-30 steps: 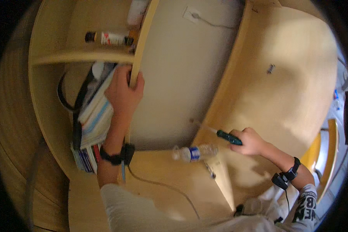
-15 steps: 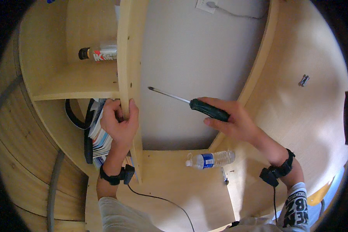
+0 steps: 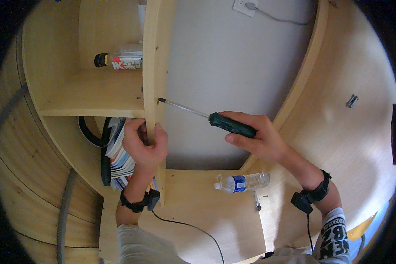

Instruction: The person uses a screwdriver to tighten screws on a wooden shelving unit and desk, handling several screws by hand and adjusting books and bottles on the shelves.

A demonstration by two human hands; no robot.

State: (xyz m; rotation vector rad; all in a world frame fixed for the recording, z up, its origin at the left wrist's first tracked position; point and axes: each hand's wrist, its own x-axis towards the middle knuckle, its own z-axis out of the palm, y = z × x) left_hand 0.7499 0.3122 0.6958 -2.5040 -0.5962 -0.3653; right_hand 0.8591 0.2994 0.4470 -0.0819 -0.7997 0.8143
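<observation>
Reaching in from the near left with the left hand (image 3: 145,143), fingers curled on the left side of an upright panel (image 3: 150,66) and thumb laid along its right side; pinching the edge firmly between them, just nearer than the joint with a shelf board (image 3: 92,110). Reaching in from the near right with the right hand (image 3: 257,136), forearm slanting far and left; wrapped around the dark green handle of a screwdriver (image 3: 220,122), with the index finger stretched along the far side and the thumb on the near side. Aiming the shaft left and slightly far, across the front of a grey wall (image 3: 224,66), with the dark tip at the right face of the panel, farther off than the left hand. Touching or stopping just short there: cannot tell which. Wearing a black wrist band on each arm (image 3: 310,196), with thin cables trailing toward the near side. Covering part of some stacked books (image 3: 121,158) with the left hand and wrist, beside a black strap (image 3: 86,134). Farther left, on the shelf board, lying on its side and partly hidden by the panel, a black-capped bottle (image 3: 123,61). Between the forearms, on its side, a clear bottle with a blue label (image 3: 242,182), near a metal fitting (image 3: 257,202). On a wide board (image 3: 339,145) at the right, small metal hardware (image 3: 352,100). At the far side, a wall socket (image 3: 244,7) with a plugged-in cord (image 3: 281,18).
</observation>
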